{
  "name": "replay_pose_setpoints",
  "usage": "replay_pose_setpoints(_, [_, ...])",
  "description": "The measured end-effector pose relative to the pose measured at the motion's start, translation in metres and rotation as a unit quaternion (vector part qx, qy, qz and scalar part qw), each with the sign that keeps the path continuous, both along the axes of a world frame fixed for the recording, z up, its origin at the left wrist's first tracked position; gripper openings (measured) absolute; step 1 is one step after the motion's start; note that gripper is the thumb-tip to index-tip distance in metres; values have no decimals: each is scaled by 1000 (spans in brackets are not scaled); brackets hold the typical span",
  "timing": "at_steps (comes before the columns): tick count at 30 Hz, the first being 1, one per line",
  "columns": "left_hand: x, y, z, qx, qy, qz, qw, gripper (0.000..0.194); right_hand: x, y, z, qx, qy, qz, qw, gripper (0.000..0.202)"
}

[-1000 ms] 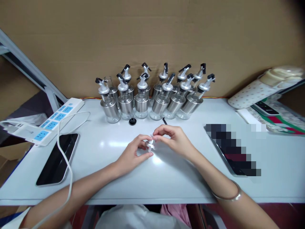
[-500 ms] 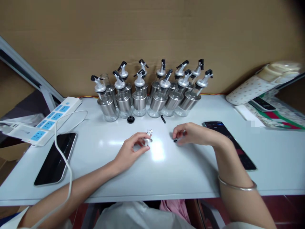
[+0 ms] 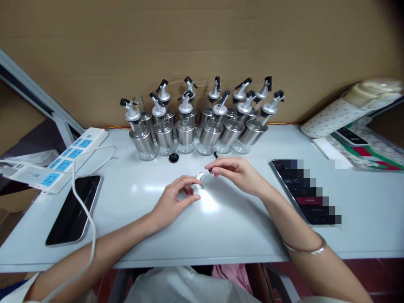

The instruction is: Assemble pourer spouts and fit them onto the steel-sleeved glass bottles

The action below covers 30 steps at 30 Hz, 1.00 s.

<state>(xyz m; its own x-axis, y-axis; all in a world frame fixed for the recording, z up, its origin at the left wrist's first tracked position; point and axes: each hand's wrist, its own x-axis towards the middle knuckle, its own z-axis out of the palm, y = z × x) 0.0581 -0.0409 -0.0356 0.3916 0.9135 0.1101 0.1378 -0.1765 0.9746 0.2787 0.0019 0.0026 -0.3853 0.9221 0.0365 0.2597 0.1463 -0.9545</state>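
Note:
A silver pour spout (image 3: 198,186) is pinched between the thumb and fingers of my left hand (image 3: 175,198), its nozzle pointing up. Just to its right, my right hand (image 3: 238,173) grips a small black part (image 3: 210,170) at its fingertips, close to the nozzle but apart from it. Past the right fingers, a black lever piece (image 3: 216,155) lies on the table, partly covered by the hand. A round black stopper (image 3: 173,158) rests in front of the bottles.
Glass-and-steel bottles (image 3: 185,136), several with spouts, stand in rows along the cardboard at the back. A phone (image 3: 74,210) and a power strip (image 3: 75,153) with a white cable lie left. Another phone (image 3: 303,193) and a dotted flask (image 3: 341,111) are on the right.
My right hand has lifted the small black part off the table and moved it left, up to the spout. My left hand stays nearly in place with the spout.

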Motion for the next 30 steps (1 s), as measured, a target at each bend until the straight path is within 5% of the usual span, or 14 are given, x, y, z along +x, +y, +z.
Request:
replay_pose_setpoints(15, [-1, -1, -4, -17, 2, -10, 1000, 26, -9, -1, -6, -77, 98, -13, 992, 27])
replay_pose_setpoints(22, [-1, -2, -2, 66, 5, -43, 997, 27, -19, -8, -10, -295, 234, 127, 918, 43])
replay_pose_setpoints(30, [-2, -4, -3, 79, 12, -36, 996, 27, -25, -9, -13, -279, 239, 135, 920, 44])
